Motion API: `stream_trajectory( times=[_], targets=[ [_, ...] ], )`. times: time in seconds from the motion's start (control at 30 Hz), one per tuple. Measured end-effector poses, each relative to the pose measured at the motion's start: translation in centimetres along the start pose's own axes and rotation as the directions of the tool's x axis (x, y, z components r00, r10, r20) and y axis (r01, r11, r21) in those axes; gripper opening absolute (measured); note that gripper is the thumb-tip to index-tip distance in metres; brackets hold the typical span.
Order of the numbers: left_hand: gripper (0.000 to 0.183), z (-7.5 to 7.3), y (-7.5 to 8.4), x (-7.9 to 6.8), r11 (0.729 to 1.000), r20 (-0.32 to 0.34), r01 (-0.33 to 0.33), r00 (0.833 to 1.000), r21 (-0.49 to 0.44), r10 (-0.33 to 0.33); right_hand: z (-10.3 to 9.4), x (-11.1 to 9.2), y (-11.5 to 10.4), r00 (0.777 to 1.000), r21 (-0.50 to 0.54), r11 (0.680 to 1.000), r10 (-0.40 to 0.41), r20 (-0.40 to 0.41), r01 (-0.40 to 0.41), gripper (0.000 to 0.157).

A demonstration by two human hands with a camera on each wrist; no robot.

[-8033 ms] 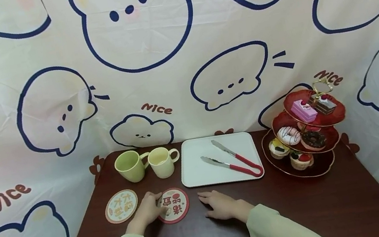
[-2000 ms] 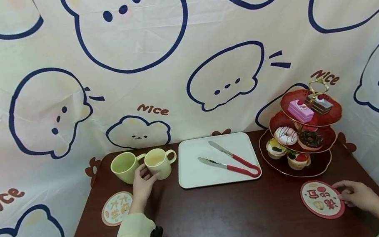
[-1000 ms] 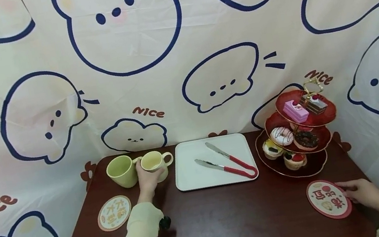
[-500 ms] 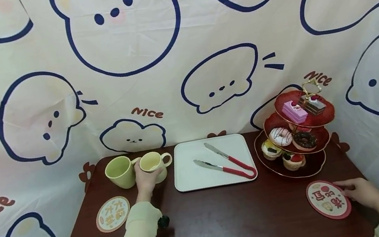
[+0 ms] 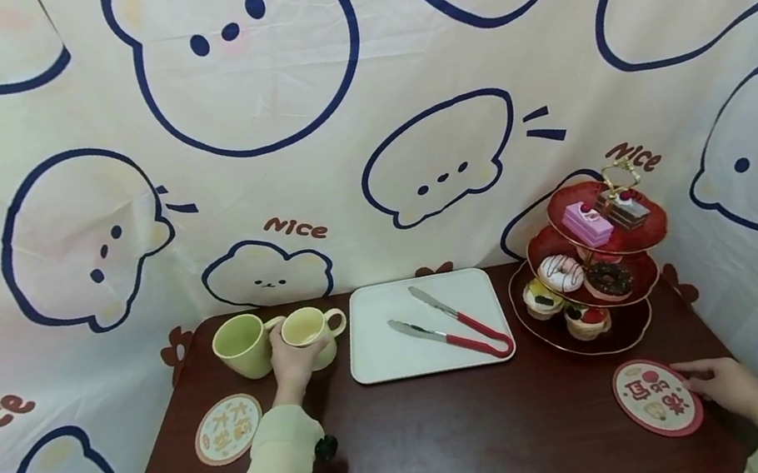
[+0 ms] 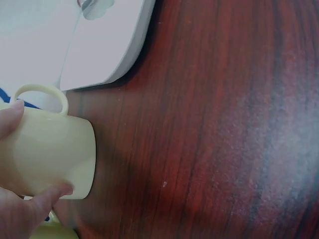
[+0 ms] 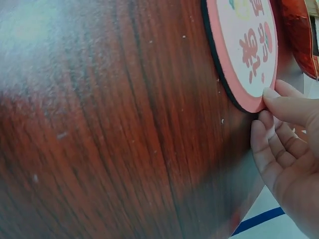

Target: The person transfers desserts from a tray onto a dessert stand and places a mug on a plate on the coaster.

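My left hand (image 5: 295, 363) grips the body of a pale yellow mug (image 5: 324, 354), thumb on the near side and fingers on the far side. The mug's handle (image 6: 41, 88) points toward the tray. Left of it stands a green mug (image 5: 243, 348), close to my left hand. At the right of the table my right hand (image 5: 726, 383) pinches the rim of a round, red-edged coaster (image 5: 657, 399) between thumb and fingers. In the right wrist view the thumb lies on the coaster's top edge. Whether that coaster lies flat on the table I cannot tell.
A cream coaster (image 5: 229, 429) lies at the front left. Red-handled tongs (image 5: 473, 338) rest on a white tray (image 5: 383, 367) at the back. Behind the right hand stands a three-tier red stand (image 5: 633, 340) with donuts (image 5: 561, 273), cakes and tarts. A patterned cloth (image 5: 454, 232) hangs behind the table.
Since 8 s ago, the red-edged coaster has gone from the middle to the right, now in my right hand. My left hand left it and took hold of the pale yellow mug.
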State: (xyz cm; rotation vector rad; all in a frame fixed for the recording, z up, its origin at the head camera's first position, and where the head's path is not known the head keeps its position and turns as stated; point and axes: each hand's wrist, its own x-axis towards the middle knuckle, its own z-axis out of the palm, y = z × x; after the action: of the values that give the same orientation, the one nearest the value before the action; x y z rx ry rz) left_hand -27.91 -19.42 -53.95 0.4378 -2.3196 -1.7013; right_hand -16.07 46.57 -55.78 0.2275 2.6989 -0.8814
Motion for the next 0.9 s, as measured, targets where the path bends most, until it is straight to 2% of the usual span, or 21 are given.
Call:
stream_trajectory(
  times=[0.2,0.4,0.67,0.9],
  targets=[
    [0.092,0.0,-0.3,-0.4,1.0,-0.018,-0.015,1.0,0.009,0.015,0.0,-0.2,-0.3,1.0,-0.052,0.999,-0.007,0.016,0.008,0.039],
    [0.092,0.0,-0.1,-0.5,0.999,-0.031,-0.04,0.999,0.016,0.041,-0.2,-0.6,-1.1,0.999,-0.107,0.994,-0.023,0.039,0.027,0.05],
    [0.092,-0.8,0.7,-0.8,0.999,-0.007,-0.043,0.999,0.02,0.044,-0.7,-1.2,-1.9,0.997,-0.103,0.993,-0.058,0.05,0.063,0.053],
    [0.089,-1.6,1.6,-1.0,0.996,0.019,-0.082,0.996,-0.033,0.083,-1.3,-1.5,-3.5,0.984,-0.103,0.979,-0.169,0.055,0.174,0.049]
  ],
)
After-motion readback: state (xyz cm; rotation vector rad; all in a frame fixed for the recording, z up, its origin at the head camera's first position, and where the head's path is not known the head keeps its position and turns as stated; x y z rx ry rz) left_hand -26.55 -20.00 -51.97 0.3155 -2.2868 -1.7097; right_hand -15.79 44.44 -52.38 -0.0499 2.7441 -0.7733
